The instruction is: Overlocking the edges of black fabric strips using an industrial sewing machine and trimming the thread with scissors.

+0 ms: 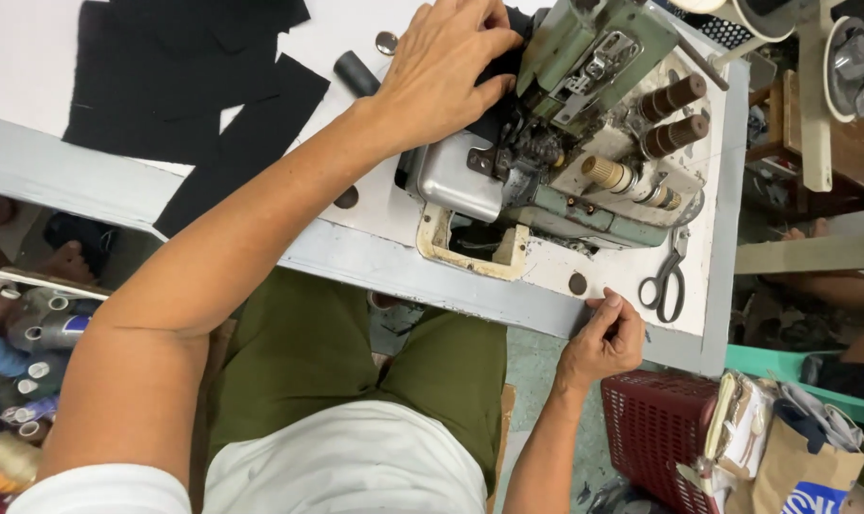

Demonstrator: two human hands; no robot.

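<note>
Left hand (446, 71): flat on black fabric piece (498, 90) behind grey-green metal sewing machine (584, 133)
Right hand (605, 335): fingers pinched, holding nothing visible, at white bench (717, 286) edge before the machine

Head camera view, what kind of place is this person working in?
Most likely a garment sewing workshop. The left hand presses black fabric at an industrial sewing machine, scissors lie on the table, and thread cones stand on the floor.

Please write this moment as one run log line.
left hand: on black fabric at sewing machine | right hand: at table edge | scissors: untouched
</note>
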